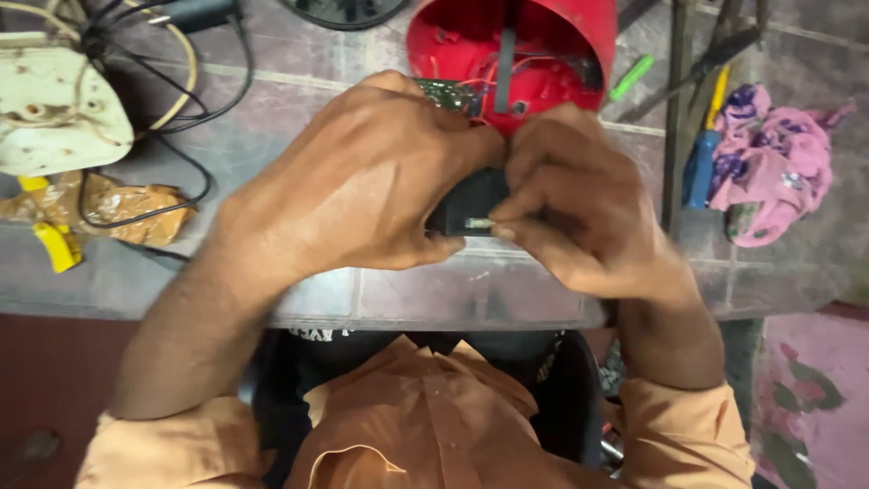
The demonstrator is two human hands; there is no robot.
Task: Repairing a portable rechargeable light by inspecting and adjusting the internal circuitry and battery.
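Where hands (362,181) meet: tiled bench (453,294), cluttered.

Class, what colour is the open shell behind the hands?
Red: the open shell shows plainly in the head view.

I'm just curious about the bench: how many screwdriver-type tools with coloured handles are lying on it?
2 that I can make out, both right of the red housing: a green-handled tool beside it, and a blue-and-yellow-handled screwdriver next to the pink cloth. The hands may hide others.
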